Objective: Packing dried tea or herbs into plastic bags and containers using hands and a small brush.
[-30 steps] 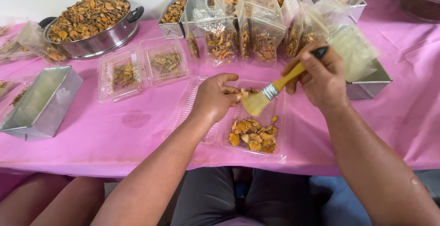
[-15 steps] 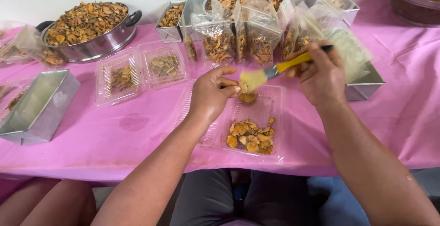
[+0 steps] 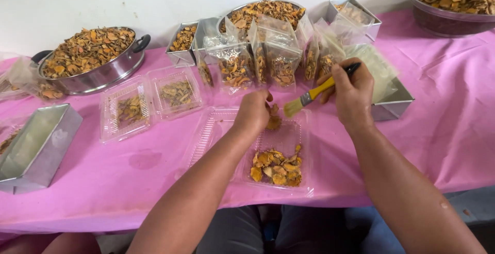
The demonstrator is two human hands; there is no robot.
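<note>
My left hand (image 3: 252,112) pinches a few orange dried slices (image 3: 272,120) over the far end of an open clear plastic clamshell box (image 3: 299,182). A small heap of the same dried slices (image 3: 277,166) lies at the near end of that box. My right hand (image 3: 352,91) grips a paintbrush with a yellow handle (image 3: 309,97), its bristles pointing left, close to the slices in my left hand.
Several filled clear bags (image 3: 268,58) stand behind the box. A round metal pan of slices (image 3: 90,61) sits at the back left, two clear boxes (image 3: 147,102) beside it, an empty metal tin (image 3: 36,148) at left, more tins and pans along the back. Pink cloth (image 3: 443,125) covers the table.
The brush has swung from pointing down at the box to level, and moved slightly right. My left hand has lifted slices up from the box's far end.
</note>
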